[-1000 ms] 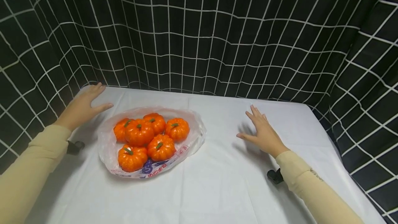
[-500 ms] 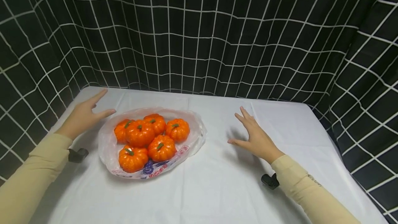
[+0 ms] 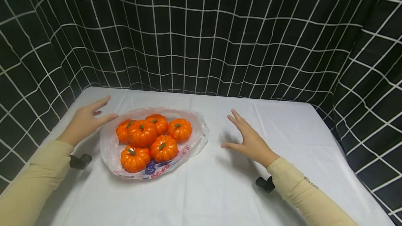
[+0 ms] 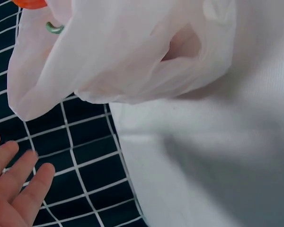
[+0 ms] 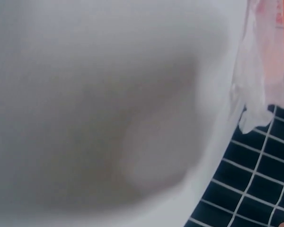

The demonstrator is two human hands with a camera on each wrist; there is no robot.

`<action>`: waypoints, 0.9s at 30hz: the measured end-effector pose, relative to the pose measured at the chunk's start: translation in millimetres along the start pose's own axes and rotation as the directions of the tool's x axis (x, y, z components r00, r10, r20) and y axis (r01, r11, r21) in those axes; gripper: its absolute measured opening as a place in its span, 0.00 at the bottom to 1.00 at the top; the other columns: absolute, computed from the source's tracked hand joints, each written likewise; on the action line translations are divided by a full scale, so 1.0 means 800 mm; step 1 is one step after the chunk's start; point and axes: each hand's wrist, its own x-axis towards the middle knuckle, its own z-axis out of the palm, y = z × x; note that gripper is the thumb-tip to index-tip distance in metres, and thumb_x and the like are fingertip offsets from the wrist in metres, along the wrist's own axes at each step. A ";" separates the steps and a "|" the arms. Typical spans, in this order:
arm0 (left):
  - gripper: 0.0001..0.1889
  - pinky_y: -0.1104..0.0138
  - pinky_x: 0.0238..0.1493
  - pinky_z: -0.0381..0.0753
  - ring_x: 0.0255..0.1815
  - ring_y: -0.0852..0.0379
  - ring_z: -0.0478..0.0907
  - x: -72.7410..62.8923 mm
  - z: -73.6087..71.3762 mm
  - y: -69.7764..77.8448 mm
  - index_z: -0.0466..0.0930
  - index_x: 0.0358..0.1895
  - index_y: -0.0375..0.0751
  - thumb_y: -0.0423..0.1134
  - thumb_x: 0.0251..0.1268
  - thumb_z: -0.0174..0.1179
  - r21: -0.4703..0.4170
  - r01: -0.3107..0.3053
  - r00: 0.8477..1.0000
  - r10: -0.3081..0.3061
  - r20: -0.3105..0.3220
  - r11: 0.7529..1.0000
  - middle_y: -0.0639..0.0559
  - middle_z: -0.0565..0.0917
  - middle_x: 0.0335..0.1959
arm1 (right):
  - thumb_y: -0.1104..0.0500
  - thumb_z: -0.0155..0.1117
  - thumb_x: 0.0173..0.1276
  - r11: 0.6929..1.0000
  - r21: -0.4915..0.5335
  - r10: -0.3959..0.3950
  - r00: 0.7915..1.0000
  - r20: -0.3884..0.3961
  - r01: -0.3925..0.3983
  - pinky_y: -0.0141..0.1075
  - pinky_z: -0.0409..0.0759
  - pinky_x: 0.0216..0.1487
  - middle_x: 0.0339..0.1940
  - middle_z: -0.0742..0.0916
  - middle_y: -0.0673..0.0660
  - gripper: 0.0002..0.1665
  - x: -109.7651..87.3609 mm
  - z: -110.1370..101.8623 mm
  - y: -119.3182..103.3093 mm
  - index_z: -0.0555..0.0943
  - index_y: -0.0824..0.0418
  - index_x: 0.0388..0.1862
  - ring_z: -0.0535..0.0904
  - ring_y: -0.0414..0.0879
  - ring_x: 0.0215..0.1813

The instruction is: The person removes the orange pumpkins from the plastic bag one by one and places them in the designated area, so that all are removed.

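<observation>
Several small orange pumpkins [image 3: 163, 148] with green stems sit in an opened, thin whitish plastic bag [image 3: 108, 149] on the left half of the table. One pumpkin [image 3: 142, 133] lies on top of the others. My left hand [image 3: 83, 123] hovers just left of the bag, thumb near its rim and fingers spread. In the left wrist view, the bag's side [image 4: 113, 56] fills the top, with my fingertips [image 4: 40, 182] apart from it. To the right of the bag, my right hand [image 3: 252, 144] hangs over the cloth with fingers spread, holding nothing.
A white cloth [image 3: 213, 191] covers the table. Black curtains [image 3: 201, 23] with a white grid stand behind the table and along both sides. A black wrist camera [image 3: 80, 161] hangs under the left sleeve, another black camera [image 3: 265, 184] under the right one.
My right hand has moved left toward the bag. My left hand has shifted slightly right and nearer, its thumb now closer to the bag's rim. The bag and pumpkins stay in place.
</observation>
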 end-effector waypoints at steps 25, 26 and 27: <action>0.41 0.42 0.68 0.70 0.70 0.31 0.69 -0.001 0.020 -0.011 0.61 0.76 0.44 0.61 0.66 0.61 -0.281 0.107 0.994 -0.106 0.019 0.954 0.35 0.67 0.74 | 0.48 0.79 0.55 0.988 0.145 -0.045 0.998 -0.043 0.051 0.56 0.62 0.77 0.81 0.63 0.56 0.56 0.020 0.039 -0.041 0.61 0.56 0.78 0.59 0.57 0.80; 0.41 0.41 0.68 0.70 0.70 0.32 0.69 -0.001 0.022 -0.011 0.61 0.76 0.43 0.61 0.66 0.61 -0.287 0.112 0.994 -0.111 0.023 0.951 0.35 0.67 0.74 | 0.48 0.79 0.55 0.988 0.144 -0.048 0.998 -0.046 0.054 0.57 0.62 0.76 0.81 0.63 0.56 0.55 0.021 0.041 -0.043 0.61 0.56 0.78 0.59 0.57 0.80; 0.41 0.41 0.69 0.69 0.70 0.32 0.69 -0.002 0.023 -0.012 0.62 0.76 0.43 0.61 0.65 0.61 -0.293 0.118 0.993 -0.115 0.025 0.949 0.36 0.68 0.73 | 0.48 0.79 0.55 0.988 0.147 -0.049 0.998 -0.047 0.055 0.57 0.62 0.76 0.81 0.63 0.56 0.55 0.021 0.043 -0.044 0.62 0.57 0.78 0.59 0.57 0.80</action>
